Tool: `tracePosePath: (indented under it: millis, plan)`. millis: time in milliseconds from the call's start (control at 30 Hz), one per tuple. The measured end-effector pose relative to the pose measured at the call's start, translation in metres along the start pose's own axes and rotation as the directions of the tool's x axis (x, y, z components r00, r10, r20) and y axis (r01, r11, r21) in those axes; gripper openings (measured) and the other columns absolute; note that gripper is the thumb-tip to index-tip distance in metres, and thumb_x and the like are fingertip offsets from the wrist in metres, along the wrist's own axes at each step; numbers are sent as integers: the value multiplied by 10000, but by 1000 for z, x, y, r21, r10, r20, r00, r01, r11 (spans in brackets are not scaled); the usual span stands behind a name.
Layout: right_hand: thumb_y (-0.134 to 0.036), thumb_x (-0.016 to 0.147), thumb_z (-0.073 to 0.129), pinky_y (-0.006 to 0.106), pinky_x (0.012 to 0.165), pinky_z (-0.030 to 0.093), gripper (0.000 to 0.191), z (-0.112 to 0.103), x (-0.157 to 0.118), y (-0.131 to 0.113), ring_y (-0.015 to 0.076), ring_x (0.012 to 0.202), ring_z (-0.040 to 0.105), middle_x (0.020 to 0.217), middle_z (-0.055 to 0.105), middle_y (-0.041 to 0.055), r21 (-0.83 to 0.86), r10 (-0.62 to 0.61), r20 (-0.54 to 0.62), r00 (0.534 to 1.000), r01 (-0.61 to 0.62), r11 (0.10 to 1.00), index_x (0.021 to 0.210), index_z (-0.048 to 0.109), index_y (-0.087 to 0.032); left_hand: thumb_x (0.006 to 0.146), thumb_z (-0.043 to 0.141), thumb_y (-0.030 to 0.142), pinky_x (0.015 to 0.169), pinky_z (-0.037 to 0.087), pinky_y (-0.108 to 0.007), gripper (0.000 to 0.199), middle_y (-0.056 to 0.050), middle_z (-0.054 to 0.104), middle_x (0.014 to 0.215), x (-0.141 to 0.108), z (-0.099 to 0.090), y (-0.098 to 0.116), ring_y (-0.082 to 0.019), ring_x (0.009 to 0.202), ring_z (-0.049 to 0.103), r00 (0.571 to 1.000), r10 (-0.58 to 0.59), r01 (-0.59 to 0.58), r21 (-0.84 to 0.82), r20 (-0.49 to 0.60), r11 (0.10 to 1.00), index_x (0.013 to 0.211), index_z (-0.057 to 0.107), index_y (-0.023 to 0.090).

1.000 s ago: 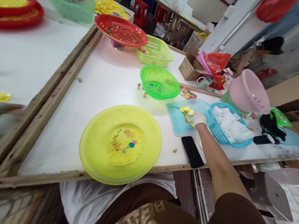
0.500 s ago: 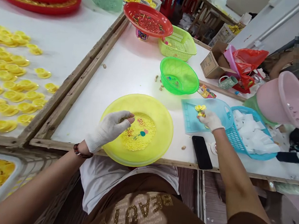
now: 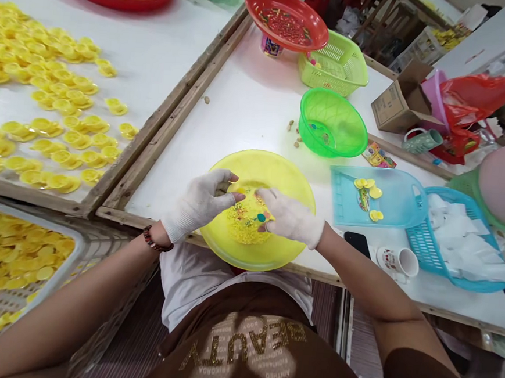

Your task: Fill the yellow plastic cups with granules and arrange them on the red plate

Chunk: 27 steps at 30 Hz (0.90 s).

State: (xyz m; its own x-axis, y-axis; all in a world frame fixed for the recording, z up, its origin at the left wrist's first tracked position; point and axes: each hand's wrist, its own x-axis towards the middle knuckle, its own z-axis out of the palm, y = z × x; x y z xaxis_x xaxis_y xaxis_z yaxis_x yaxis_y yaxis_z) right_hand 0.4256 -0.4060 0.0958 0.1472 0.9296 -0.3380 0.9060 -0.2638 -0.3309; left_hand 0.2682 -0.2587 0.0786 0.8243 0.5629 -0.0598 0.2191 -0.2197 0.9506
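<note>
A yellow basin (image 3: 292,239) stands at the table's front edge with small yellow pieces (image 3: 249,233) and a few coloured bits in its middle. Over its left side is my left hand (image 3: 203,201), in a white glove, thumb and fingers apart and nothing visible between them. My right hand (image 3: 291,218), also gloved, reaches over the basin's right side; its fingertips are near a teal piece (image 3: 261,217), and whether they hold anything is unclear. To the right, a blue tray (image 3: 396,194) carries several yellow discs (image 3: 375,192) and a small printed packet (image 3: 363,200).
Behind the basin sits a green bowl (image 3: 334,122), with a red plate (image 3: 287,20) farther back. A phone (image 3: 356,242), a white mug (image 3: 398,261) and a blue basket (image 3: 432,244) are at right. Wooden edging (image 3: 175,107) separates the left table.
My right hand has left the blue tray and come over the basin; the yellow discs it held now lie on the tray. The whole view has shifted, and the white mug now shows fully.
</note>
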Motion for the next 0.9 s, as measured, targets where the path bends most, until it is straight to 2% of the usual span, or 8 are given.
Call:
tracePosePath:
  millis: [100, 267, 367, 467, 567, 667, 767, 900]
  plan:
    - [-451, 744, 784, 404, 773, 519, 811, 26, 17, -5, 262, 916, 627, 1341, 462, 179, -81, 50, 238, 970, -32, 996, 1418, 410, -199, 854, 662, 440, 641, 542, -281, 400, -55, 722, 883, -8, -6, -5, -166, 675, 676, 997, -57, 54, -78, -44, 995, 1112, 664, 135]
    - [-199, 875, 591, 352, 799, 478, 370, 60, 42, -23, 212, 901, 594, 1219, 554, 127, -39, -229, 302, 925, 252, 967, 1244, 564, -175, 916, 574, 450, 656, 547, -276, 389, -54, 727, 811, -10, 1, -2, -182, 702, 700, 984, -79, 56, -146, -161, 988, 1086, 706, 126]
    - [-119, 812, 583, 323, 813, 454, 198, 61, 43, -18, 209, 928, 570, 1052, 626, 94, 51, -307, 305, 902, 306, 951, 997, 646, -148, 934, 530, 436, 679, 548, -284, 391, -62, 737, 858, -8, 1, -1, -187, 739, 705, 989, -71, 55, -124, -128, 991, 1103, 698, 126]
    - [-124, 739, 627, 282, 733, 443, 181, 48, 33, -5, 169, 815, 556, 919, 652, 38, 213, -274, 312, 910, 214, 953, 915, 651, -160, 921, 525, 378, 696, 536, -286, 327, -65, 737, 919, -4, 0, -1, -185, 776, 696, 997, -49, 48, -32, -58, 998, 1063, 695, 138]
    - [-117, 716, 631, 254, 688, 436, 205, 22, 17, 5, 133, 750, 549, 870, 657, 5, 348, -214, 224, 951, 127, 929, 914, 652, -163, 878, 531, 297, 689, 518, -286, 229, -55, 721, 884, 0, 3, -2, -174, 745, 663, 1000, -27, 27, 103, -1, 994, 968, 682, 150]
    - [-104, 748, 621, 252, 695, 435, 167, -4, 4, 3, 113, 720, 532, 814, 631, -7, 358, -197, 4, 980, 183, 916, 903, 651, -159, 845, 524, 267, 648, 521, -278, 177, -46, 694, 800, 3, 13, -5, -165, 684, 650, 992, -65, 57, 78, 110, 995, 893, 653, 156]
    - [-65, 788, 591, 268, 741, 451, 125, -17, -1, -4, 121, 766, 542, 848, 619, 20, 257, -240, -192, 952, 284, 924, 867, 636, -151, 818, 524, 251, 651, 550, -275, 160, -46, 695, 794, 5, 24, -6, -165, 683, 673, 962, -137, 159, -77, 234, 984, 888, 633, 158]
    - [-56, 846, 571, 307, 831, 486, 179, -19, -4, -5, 163, 905, 587, 996, 633, 70, 141, -278, -286, 917, 328, 934, 985, 633, -151, 841, 552, 324, 674, 569, -293, 201, -53, 687, 789, 5, 28, -6, -168, 688, 678, 945, -154, 215, -192, 289, 958, 889, 633, 146]
